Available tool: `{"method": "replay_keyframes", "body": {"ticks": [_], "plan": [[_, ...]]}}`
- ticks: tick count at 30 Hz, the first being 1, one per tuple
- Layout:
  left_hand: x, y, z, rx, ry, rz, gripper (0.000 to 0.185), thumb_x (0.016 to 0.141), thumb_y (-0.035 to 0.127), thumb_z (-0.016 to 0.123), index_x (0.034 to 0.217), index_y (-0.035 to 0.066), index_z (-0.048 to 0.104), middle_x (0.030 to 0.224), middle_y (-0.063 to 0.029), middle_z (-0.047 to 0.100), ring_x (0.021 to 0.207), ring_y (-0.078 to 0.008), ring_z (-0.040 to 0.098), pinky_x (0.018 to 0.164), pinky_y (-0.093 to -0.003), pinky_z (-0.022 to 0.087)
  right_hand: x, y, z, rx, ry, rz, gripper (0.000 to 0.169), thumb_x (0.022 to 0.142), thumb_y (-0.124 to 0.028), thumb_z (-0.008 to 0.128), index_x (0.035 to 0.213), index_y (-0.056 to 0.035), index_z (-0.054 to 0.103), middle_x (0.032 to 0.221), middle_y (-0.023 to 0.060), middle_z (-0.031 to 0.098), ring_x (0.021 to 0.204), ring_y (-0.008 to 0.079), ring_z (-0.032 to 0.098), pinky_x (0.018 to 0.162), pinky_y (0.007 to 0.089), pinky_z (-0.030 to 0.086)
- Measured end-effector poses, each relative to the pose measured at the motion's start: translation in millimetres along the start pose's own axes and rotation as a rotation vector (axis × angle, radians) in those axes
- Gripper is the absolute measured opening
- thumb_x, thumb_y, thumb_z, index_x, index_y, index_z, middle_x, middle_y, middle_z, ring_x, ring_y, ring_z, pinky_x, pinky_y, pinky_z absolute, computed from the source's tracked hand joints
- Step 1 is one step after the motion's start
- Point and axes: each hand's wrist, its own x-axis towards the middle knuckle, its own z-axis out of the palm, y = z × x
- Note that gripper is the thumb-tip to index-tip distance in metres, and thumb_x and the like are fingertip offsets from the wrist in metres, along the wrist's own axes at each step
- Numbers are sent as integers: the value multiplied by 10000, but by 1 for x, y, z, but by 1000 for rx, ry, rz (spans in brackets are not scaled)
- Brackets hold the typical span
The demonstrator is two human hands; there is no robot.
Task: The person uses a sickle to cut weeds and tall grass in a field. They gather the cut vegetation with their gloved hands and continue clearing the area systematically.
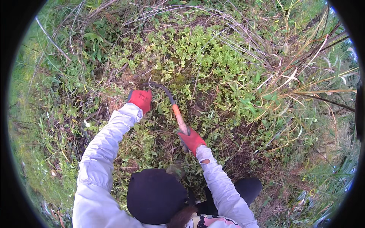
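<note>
My right hand (191,140), in a red and grey work glove, is closed around the wooden handle (179,118) of a sickle. The sickle's dark curved blade (164,89) arcs up and left over low plants, its tip end lying among stems and dry grass. Just left of the blade is my left hand (141,100), also in a red and grey glove, bent into a fist shape. Its fingers are turned away from view, so whether stems are held in it is hidden. Low leafy plants (196,51) spread in front of both hands.
Dry, thin branches (242,25) arch across the top. Tall grass blades (296,74) and dark stalks lean in from the right. A pale stick (52,38) slants at upper left. My dark-clothed knees (156,195) are bent at the bottom, close to the ground plants.
</note>
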Motion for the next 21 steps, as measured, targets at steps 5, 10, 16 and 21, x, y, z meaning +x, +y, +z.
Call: {"method": "replay_keyframes", "body": {"ticks": [5, 10, 16, 21], "plan": [[-21, -21, -4, -36, 70, 23, 461, 710, 378, 629, 997, 43, 492, 811, -134, 614, 752, -313, 601, 659, -410, 465, -60, 18, 11, -75, -10, 203, 440, 766, -347, 626, 1033, -22, 500, 783, 122, 605, 662, 208, 594, 621, 343, 471], [-112, 13, 34, -203, -68, 174, 478, 690, 327, 626, 1088, 92, 505, 805, -123, 609, 757, -303, 587, 724, -409, 442, -201, 97, -19, -368, 112, 140, 352, 783, -220, 641, 1066, -57, 510, 776, 65, 605, 643, 160, 567, 592, 287, 459], [-308, 30, 182, -537, -508, 46, 415, 777, 404, 485, 1090, 135, 526, 917, -117, 628, 835, -293, 607, 724, -411, 468, -174, 55, -23, 310, 270, 296, 162, 835, -114, 545, 992, -89, 516, 588, 27, 537, 415, 109, 483, 346, 236, 353], [-405, 18, 165, -205, -896, 12, 375, 732, 416, 529, 987, 148, 589, 995, -89, 609, 915, -269, 585, 783, -412, 446, -163, 79, -35, 67, 345, 73, 267, 805, -144, 599, 1050, -69, 525, 685, 35, 576, 531, 93, 523, 457, 248, 414]]}}
